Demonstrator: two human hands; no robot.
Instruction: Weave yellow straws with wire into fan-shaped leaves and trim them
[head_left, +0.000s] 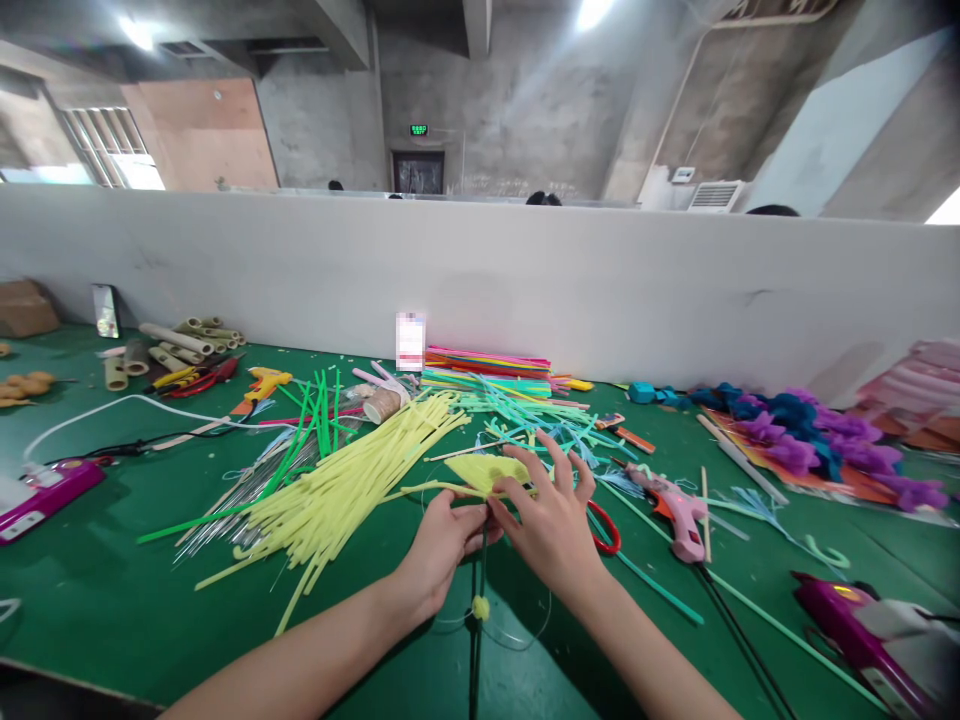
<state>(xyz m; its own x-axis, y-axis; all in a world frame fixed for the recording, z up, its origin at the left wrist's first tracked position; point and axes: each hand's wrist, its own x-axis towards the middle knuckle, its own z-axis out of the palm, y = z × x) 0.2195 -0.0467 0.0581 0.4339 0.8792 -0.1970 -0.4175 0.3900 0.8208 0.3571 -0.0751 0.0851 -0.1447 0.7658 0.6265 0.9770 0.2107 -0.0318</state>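
Observation:
In the head view, my left hand (pixel 442 545) is closed, thumb and fingers pinched at the lower end of a yellow leaf-shaped pipe-cleaner piece (pixel 474 470). My right hand (pixel 559 520) meets it there, thumb and index finger pinching the same piece while the other fingers are raised and spread. A yellow pipe-cleaner tail (pixel 412 489) sticks out to the left of the leaf shape. Below the hands runs a thin dark stem (pixel 474 660) with a small yellow ball (pixel 481 607) and a loop of clear thread beside it. My fingers partly hide the joint.
Yellow pipe cleaners (pixel 352 480) lie left on the green table (pixel 150 620), with green ones (pixel 319 420) behind. Red-handled scissors (pixel 604 528) and a pink glue gun (pixel 682 520) lie right. Power strips (pixel 52 495) with cords sit at both sides. A white partition (pixel 315 270) stands behind.

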